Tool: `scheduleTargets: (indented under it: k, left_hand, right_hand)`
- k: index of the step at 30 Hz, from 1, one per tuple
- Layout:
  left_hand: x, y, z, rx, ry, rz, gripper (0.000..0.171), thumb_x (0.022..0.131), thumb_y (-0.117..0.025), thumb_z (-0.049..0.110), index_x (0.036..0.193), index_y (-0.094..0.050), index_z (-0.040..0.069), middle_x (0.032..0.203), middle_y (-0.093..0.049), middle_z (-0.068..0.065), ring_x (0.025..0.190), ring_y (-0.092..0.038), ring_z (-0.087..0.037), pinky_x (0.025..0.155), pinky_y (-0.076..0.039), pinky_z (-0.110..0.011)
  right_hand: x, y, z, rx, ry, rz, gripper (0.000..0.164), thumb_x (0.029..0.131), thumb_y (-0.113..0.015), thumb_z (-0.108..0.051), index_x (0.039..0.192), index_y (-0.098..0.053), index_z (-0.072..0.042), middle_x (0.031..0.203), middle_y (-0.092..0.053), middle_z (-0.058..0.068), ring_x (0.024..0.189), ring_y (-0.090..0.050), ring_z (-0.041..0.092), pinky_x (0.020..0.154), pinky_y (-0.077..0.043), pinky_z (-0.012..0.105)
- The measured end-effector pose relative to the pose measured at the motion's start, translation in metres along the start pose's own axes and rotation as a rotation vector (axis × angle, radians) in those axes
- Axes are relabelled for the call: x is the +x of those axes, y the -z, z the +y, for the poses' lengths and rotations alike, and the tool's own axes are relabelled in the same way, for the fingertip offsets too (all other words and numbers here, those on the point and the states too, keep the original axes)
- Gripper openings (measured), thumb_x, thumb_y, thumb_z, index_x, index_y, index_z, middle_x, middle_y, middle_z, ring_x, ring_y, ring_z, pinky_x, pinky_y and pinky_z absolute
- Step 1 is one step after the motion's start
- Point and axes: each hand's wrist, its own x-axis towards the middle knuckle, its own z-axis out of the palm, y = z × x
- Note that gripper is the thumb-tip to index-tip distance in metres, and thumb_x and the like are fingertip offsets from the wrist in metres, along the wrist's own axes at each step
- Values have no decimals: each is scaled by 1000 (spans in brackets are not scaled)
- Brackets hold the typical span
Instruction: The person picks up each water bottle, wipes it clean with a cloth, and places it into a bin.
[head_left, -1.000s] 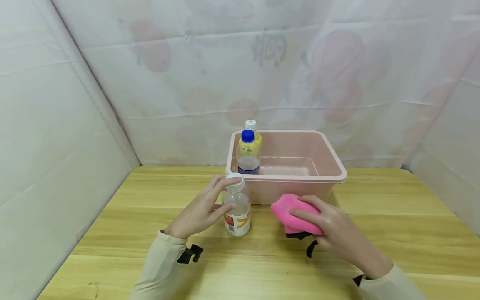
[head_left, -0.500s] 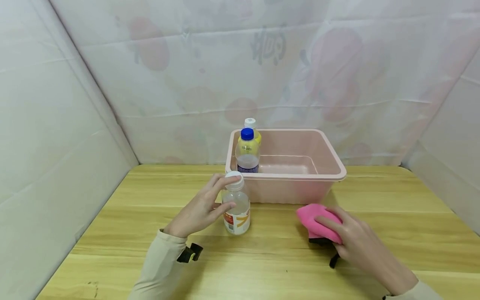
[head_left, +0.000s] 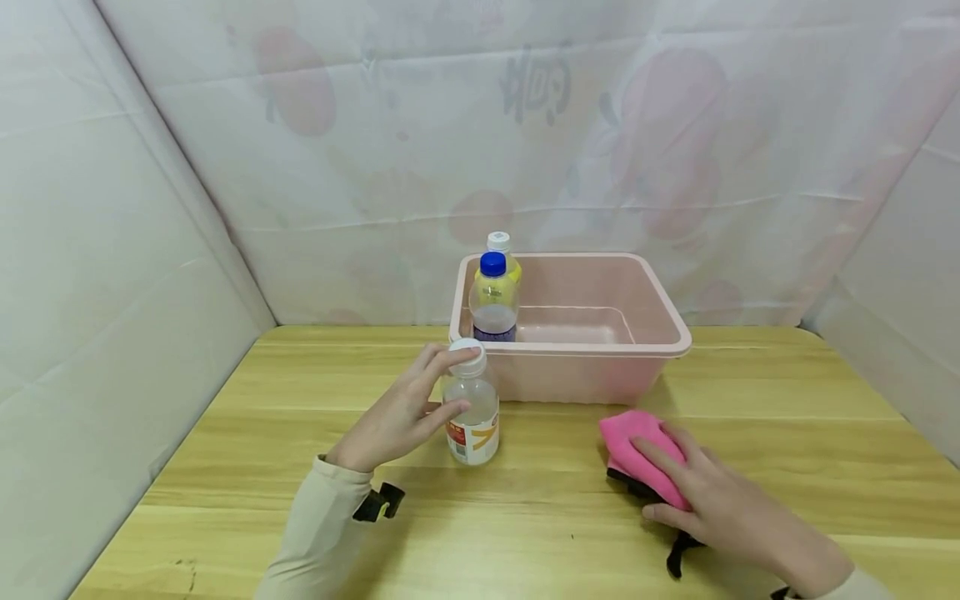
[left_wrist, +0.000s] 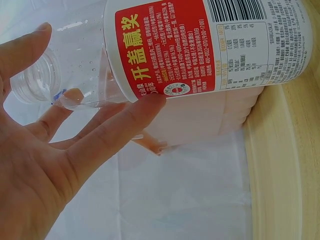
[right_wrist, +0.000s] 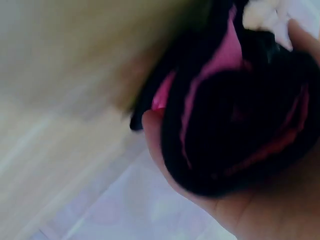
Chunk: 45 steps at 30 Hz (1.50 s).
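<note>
My left hand (head_left: 397, 417) holds a clear plastic bottle (head_left: 474, 433) upright on the table, with fingers at its white cap (head_left: 470, 354) and upper body. The left wrist view shows the bottle's red and white label (left_wrist: 165, 45) close up. To the right, a bright pink cloth (head_left: 645, 454) with black edging is gripped in my right hand (head_left: 738, 508), low over the table; whether it touches the wood I cannot tell. A black strap (head_left: 681, 554) hangs from it. In the right wrist view the cloth's black edges (right_wrist: 172, 140) look rolled up, partly blurred.
Behind the bottle stands a pale pink plastic bin (head_left: 577, 375). Along its left side are a blue-capped bottle (head_left: 493, 304) and, behind that, a white-capped yellow one (head_left: 498, 243). White fabric walls (head_left: 360, 167) surround the wooden table (head_left: 300, 375).
My right hand has moved right and toward me with the pink cloth, away from the bin's front, and the cloth has turned a little. My left hand and the bottle have stayed put.
</note>
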Motion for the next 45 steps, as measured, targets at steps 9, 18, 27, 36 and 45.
scheduleTargets:
  k: [9,18,27,36,45]
  left_hand:
    - [-2,0,-2,-2,6,2,55,99,-64,2,148,-42,9,131,-45,-14,116,-57,-31,77,-61,-29]
    - [-2,-2,-2,-26,6,2,56,98,-64,1,149,-43,10,129,-46,-13,114,-57,-29,76,-62,-29]
    - [-2,-3,-2,-27,13,-3,56,98,-65,2,149,-43,10,130,-46,-13,117,-56,-29,77,-62,-29]
    - [-1,-1,-2,-21,7,-3,57,97,-65,0,149,-43,9,134,-46,-14,118,-55,-30,77,-61,-28]
    - [-2,-1,-2,4,-4,-10,56,98,-64,1,149,-42,8,150,-45,-14,129,-52,-33,80,-61,-31]
  right_hand:
    - [19,44,13,-40,-40,167,48,100,-64,-33,140,-59,-7,133,-58,21,94,-68,37,67,-58,55]
    - [53,60,32,-174,120,689,62,105,-45,-53,111,-72,3,105,-68,21,65,-63,34,46,-49,46]
    - [70,50,45,-83,56,602,43,100,-65,-31,127,-65,3,129,-61,23,108,-58,51,80,-48,67]
    - [64,47,48,-21,-44,396,55,103,-60,-27,148,-47,4,147,-47,29,126,-44,57,96,-38,75]
    - [60,46,43,-37,-81,392,56,104,-60,-26,150,-46,0,148,-47,28,122,-46,58,89,-39,79]
